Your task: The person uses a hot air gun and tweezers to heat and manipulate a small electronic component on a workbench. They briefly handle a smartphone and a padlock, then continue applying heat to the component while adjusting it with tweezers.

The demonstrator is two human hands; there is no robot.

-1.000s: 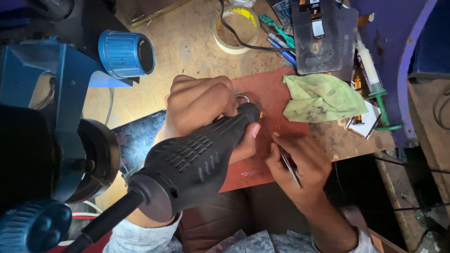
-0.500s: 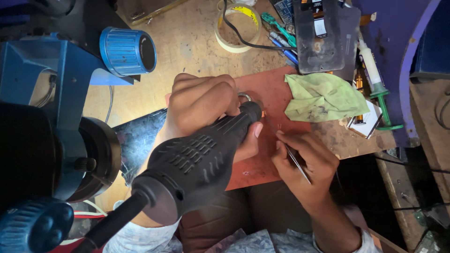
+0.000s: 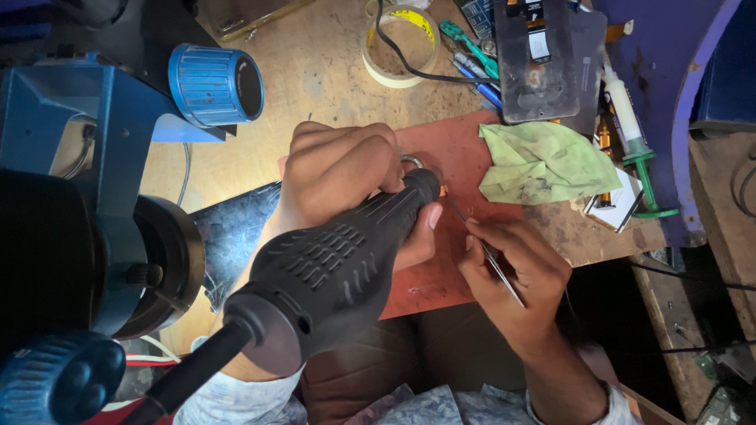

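Observation:
My left hand (image 3: 340, 177) grips a black hot-air gun (image 3: 331, 271) by its ribbed handle, nozzle pointing down at the red-brown work mat (image 3: 457, 153). A thick cable runs from the gun's rear toward the lower left. My right hand (image 3: 516, 271) pinches thin metal tweezers (image 3: 480, 244), their tip reaching toward a small part just under the nozzle. The part itself is mostly hidden by the gun and my fingers.
A crumpled green cloth (image 3: 543, 161) lies on the mat's right side. A blue microscope stand (image 3: 87, 197) fills the left. Behind are a blue cap (image 3: 214, 85), a tape roll (image 3: 402, 43), a dark phone panel (image 3: 543, 59), a syringe (image 3: 630, 118) and small tools.
My right hand with the tweezers has shifted slightly toward the nozzle. The left hand and the hot-air gun stay almost in place.

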